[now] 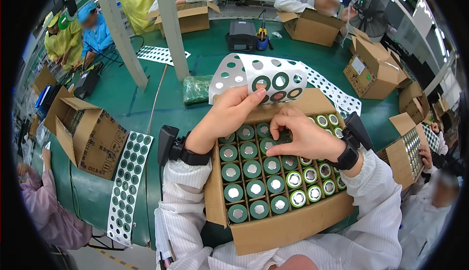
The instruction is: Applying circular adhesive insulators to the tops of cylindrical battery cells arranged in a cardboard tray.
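My left hand [229, 114] grips a curled white sheet of dark green ring stickers [254, 67], thumb on its lower edge. Many of the sheet's round spots are punched out; several green rings remain near the thumb. Below it stands an open cardboard box [293, 230] of cylindrical battery cells, upright in a divider grid. Cells on the left [255, 188] carry dark green rings on top; those on the right [314, 193] show bare metal tops with bright green rims. My right hand [310, 140] is over the middle cells, fingers curled and thumb bent inward. What its fingertips hold is hidden.
On the green table [195, 55] lie another ring sheet [129, 187], a green plastic-wrapped packet [198, 90] and a black device [242, 34]. A cardboard box [95, 138] stands left, another [373, 70] at the far right. Two pale posts rise behind. Co-workers sit around.
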`<act>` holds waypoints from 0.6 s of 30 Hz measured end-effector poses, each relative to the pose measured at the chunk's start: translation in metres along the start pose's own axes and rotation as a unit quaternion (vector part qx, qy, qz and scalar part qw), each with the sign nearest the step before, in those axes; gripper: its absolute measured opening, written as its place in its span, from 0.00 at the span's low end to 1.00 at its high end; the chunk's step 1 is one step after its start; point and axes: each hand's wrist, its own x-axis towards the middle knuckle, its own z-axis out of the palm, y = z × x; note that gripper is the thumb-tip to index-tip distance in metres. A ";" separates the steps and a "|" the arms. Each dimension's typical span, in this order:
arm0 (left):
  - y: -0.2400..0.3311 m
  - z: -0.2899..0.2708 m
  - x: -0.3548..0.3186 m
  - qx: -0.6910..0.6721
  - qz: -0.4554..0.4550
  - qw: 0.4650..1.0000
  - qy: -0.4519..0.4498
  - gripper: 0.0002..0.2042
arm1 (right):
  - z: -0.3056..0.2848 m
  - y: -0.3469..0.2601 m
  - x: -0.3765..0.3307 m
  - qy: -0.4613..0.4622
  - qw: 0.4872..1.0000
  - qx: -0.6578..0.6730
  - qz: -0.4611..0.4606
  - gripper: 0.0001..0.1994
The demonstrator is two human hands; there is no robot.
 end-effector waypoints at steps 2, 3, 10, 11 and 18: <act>0.001 0.000 0.002 0.016 0.003 1.000 -0.006 0.18 | -0.005 0.003 0.000 -0.005 1.000 0.001 -0.010 0.17; 0.002 0.002 0.002 0.016 0.005 1.000 -0.007 0.18 | -0.008 0.005 -0.001 -0.011 1.000 0.003 -0.022 0.16; 0.004 0.004 0.000 -0.023 0.037 0.999 -0.009 0.18 | -0.035 -0.012 -0.013 0.111 0.971 0.195 0.082 0.09; 0.006 0.004 -0.001 -0.030 0.044 0.999 -0.011 0.18 | -0.033 -0.013 -0.012 0.172 0.978 0.107 0.044 0.08; 0.013 0.001 -0.004 -0.020 -0.017 1.000 -0.009 0.18 | -0.032 -0.016 0.009 0.321 0.922 -0.146 -0.159 0.06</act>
